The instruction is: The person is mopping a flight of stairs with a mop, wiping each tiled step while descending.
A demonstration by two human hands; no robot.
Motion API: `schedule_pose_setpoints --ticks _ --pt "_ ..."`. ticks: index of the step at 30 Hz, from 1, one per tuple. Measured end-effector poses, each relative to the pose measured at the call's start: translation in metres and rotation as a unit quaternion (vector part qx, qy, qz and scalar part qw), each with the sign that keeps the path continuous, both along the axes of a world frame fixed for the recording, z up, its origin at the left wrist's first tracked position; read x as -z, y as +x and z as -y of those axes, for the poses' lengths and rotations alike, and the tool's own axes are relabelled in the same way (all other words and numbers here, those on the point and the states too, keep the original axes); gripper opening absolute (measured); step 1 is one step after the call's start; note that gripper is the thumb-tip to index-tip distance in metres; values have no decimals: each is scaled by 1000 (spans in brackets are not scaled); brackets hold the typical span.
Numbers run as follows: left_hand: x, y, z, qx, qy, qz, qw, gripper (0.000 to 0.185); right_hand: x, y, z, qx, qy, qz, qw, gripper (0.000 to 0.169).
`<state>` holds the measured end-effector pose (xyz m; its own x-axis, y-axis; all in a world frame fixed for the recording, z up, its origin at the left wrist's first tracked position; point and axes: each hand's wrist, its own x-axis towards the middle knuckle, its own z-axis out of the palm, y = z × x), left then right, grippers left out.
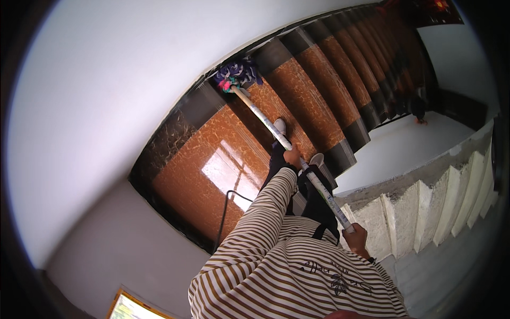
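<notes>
A string mop with a long pole (263, 119) runs diagonally across the view in front of me. My left hand (293, 157) grips the pole around its middle. Lower down, my right hand (355, 236) is closed around the pole's near end. Printed wrapping covers much of the pole. Its mop head (241, 72), of purple and whitish strips with pink and teal material at the joint, rests on a brown marble-patterned step (275, 105) against the wall side. My shoes (280, 127) are on the stairs below my left hand, partly hidden by the pole and my legs.
A glossy landing (191, 171) adjoins the steps, with window light reflected on it. Further steps (338, 75) with dark borders run towards the upper right. A white wall (111, 79) flanks the mop. Pale sawtooth stair concrete (402, 215) lies to the right. A black cable (223, 215) curves beside my left arm.
</notes>
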<state>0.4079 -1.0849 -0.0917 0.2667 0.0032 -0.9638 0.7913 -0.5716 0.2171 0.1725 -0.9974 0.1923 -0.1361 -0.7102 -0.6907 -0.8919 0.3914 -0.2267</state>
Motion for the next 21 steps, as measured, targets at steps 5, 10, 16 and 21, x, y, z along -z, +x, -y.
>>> schedule_pose_setpoints --ticks 5,10,16,21 --pt "31 -12 -22 44 -53 -34 997 30 24 -34 -15 -48 79 38 995 20" --pt "42 -53 -48 147 -31 66 986 37 24 -76 -29 -87 186 29 978 29" --pt "122 -211 -151 64 -114 67 989 36 -10 -183 -87 -104 226 -42 968 31" --pt "-6 -268 -150 162 -53 -167 971 32 -62 -250 -129 -96 129 -89 983 30"
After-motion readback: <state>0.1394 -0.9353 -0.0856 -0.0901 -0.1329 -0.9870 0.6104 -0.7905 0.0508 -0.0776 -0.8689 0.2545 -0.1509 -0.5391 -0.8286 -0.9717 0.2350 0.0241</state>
